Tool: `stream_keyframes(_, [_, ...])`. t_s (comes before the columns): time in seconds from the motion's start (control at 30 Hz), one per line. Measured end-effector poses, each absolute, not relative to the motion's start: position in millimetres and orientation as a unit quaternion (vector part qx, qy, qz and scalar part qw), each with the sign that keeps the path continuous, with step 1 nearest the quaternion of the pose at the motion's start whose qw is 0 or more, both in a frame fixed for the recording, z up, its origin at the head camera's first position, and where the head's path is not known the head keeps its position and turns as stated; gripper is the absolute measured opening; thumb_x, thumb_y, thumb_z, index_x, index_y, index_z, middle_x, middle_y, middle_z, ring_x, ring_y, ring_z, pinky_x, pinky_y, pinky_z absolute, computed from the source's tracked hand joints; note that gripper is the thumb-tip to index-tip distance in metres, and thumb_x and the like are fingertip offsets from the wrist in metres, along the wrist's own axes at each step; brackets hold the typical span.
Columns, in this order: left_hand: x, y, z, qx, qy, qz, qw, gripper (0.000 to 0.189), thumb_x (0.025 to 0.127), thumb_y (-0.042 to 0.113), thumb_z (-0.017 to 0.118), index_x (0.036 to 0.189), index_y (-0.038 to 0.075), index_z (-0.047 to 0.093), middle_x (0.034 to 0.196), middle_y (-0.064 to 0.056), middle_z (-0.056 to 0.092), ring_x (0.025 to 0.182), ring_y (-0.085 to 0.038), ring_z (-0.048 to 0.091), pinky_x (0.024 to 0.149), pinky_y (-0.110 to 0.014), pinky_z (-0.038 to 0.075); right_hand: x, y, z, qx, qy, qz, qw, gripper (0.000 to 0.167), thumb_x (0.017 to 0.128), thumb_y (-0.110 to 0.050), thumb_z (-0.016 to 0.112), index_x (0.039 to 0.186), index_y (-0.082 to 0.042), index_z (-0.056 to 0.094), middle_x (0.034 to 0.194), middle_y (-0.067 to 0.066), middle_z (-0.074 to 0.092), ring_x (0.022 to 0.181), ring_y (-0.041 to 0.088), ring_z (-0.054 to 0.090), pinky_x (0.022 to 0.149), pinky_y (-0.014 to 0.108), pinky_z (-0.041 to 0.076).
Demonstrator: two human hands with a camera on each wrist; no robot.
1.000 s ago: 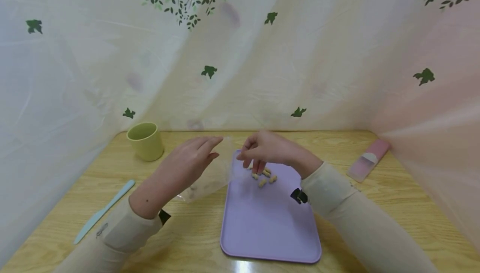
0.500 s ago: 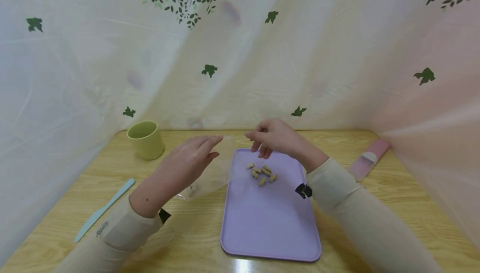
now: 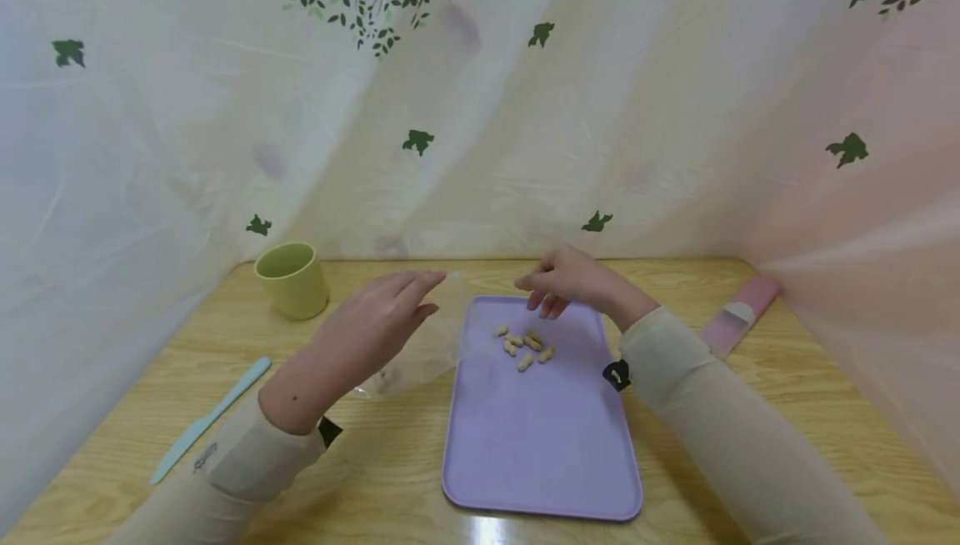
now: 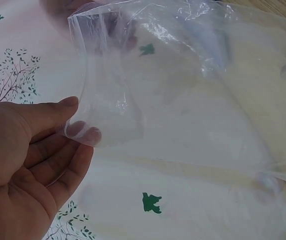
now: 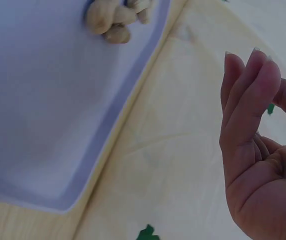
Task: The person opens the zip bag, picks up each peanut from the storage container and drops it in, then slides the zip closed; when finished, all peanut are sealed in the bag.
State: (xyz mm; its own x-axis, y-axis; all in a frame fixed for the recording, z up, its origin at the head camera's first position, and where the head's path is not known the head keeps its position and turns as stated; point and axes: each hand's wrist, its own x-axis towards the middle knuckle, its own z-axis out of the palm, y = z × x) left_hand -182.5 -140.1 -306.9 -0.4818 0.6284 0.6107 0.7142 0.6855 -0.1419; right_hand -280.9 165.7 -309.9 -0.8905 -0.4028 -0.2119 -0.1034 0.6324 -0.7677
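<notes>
My left hand [image 3: 378, 320] pinches the rim of a clear plastic bag [image 4: 183, 110]; in the left wrist view the thumb is in front of the film and fingertips show through it. The bag spreads beside the tray's left edge. A faint lump at its lower end is too unclear to name. My right hand [image 3: 573, 282] hovers over the far end of a purple tray [image 3: 540, 445], apart from it. Its fingers [image 5: 253, 95] are loosely bent, and nothing shows between them. Several peanuts in shells [image 3: 525, 360] lie in a loose group on the tray, below that hand.
A yellow-green cup [image 3: 292, 282] stands at the back left of the wooden table [image 3: 375, 478]. A light blue plastic knife [image 3: 210, 420] lies at the left. On the right lies a pink case [image 3: 738, 316]. A printed curtain [image 3: 480, 112] closes off the back and sides.
My right hand has risen off the peanuts and shifted right, uncovering them. The left hand and the bag have stayed in place.
</notes>
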Motion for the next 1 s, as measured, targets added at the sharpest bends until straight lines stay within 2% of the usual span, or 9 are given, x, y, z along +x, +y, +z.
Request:
stream_keyframes(0.1, [-182.4,-140.0,-307.5,-0.389,-0.859,-0.066,0.325,0.046,0.095,0.011,0.082,0.138,0.000,0.066,0.123,-0.016,0.078,0.107,-0.032,0.079,0.091,-0.043,0.068,-286.2,169.2,-316.3,-0.131,0.890,-0.390,0.196,0.036,0.105,-0.032,0.069,0.110,0.003,0.077,0.105,0.021,0.082,0.073,0.018,0.075,0.074,0.031,0.067])
stream_keyframes(0.23, [-182.1,-139.7,-308.1,-0.390,-0.859,-0.065,0.326,0.046,0.095,0.010,0.082,0.137,0.000,0.066,0.123,-0.016,0.078,0.106,-0.032,0.079,0.091,-0.043,0.068,-293.1,173.1,-327.8,-0.121,0.892,-0.380,0.212,0.038,0.103,-0.030,0.072,0.114,0.006,0.077,0.095,0.015,0.082,0.069,0.014,0.073,0.071,0.028,0.066])
stream_keyframes(0.53, [-181.7,-139.0,-308.6,-0.390,-0.858,-0.060,0.329,0.046,0.095,0.010,0.082,0.137,-0.001,0.066,0.122,-0.016,0.078,0.106,-0.032,0.079,0.090,-0.043,0.068,-299.7,174.2,-342.3,-0.124,0.904,-0.322,0.252,0.028,0.099,-0.027,0.076,0.090,0.000,0.080,0.078,0.006,0.078,0.062,0.011,0.068,0.066,0.026,0.063])
stream_keyframes(1.0, [-180.9,-139.3,-307.4,-0.387,-0.861,-0.057,0.325,0.047,0.095,0.011,0.082,0.138,0.000,0.066,0.121,-0.016,0.078,0.106,-0.032,0.079,0.091,-0.044,0.068,-297.8,160.3,-350.5,-0.135,0.915,-0.254,0.285,0.032,0.097,-0.029,0.079,0.075,-0.006,0.076,0.063,-0.001,0.069,0.051,0.006,0.063,0.057,0.022,0.060])
